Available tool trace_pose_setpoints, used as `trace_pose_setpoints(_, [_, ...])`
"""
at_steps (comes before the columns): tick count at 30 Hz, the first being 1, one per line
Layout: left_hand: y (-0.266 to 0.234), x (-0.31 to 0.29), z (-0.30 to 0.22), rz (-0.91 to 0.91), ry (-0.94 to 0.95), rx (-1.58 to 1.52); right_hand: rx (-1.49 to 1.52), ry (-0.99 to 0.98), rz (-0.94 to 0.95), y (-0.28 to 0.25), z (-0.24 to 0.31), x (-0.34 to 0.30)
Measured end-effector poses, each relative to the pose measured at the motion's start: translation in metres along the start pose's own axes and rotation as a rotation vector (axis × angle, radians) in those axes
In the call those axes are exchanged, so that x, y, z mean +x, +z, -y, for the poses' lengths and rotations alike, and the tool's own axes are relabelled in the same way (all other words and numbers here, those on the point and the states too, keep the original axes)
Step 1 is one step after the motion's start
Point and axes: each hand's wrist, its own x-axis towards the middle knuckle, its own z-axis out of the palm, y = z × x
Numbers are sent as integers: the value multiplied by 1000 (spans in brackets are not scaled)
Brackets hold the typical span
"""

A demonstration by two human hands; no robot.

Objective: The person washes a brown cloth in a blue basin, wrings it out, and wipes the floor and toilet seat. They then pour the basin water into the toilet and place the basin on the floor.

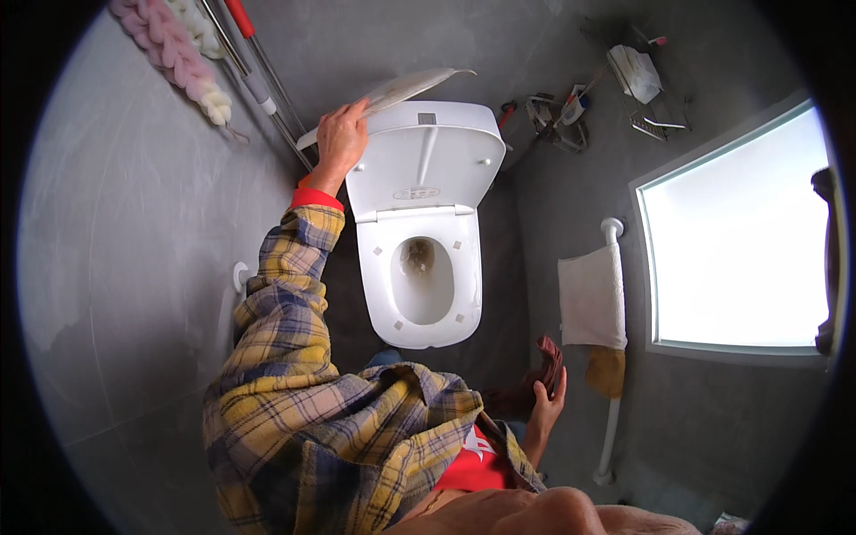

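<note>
My left hand (342,140) reaches up past the left side of a white toilet (374,294). Its fingers are closed on the edge of a thin pale panel (412,86), which slants above the toilet's back; I cannot make out exactly what part it is. Below it stands the raised toilet lid (423,169), leaning back. The bowl lies uncovered, with a brownish patch at its far inside. At the lower right, my right hand (547,406) holds a dark red cloth (550,358). Part of that cloth is hidden by my body and shirt.
Long-handled poles (259,85) and a pink fluffy duster (174,53) stand at the far left. On the right wall hang a white towel (593,299) on a rail (613,415) and a wire rack (658,123) with tissue. A bright window (740,236) is beside them.
</note>
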Motion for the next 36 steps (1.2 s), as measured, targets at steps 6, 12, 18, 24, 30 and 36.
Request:
trace_pose_setpoints(6, [-23,32,29,59,-85,33,51,84,-58,7,4,-3])
trace_pose_setpoints(12, [-23,38,39,149,-97,59,-19,124,-131,15,8,5])
trace_pose_setpoints(18, [-56,-23,34,140,-122,5,15,100,-147,10,-1,-19])
trace_pose_setpoints(24, [-57,-91,55,205,-76,-23,5,48,-161,13,-44,-37])
trace_pose_setpoints(30, [-45,-124,61,145,-19,-29,-13,34,-167,10,-84,-32])
trace_pose_setpoints(36, [-41,-126,64,148,5,-90,-18,-5,-166,9,-89,-31])
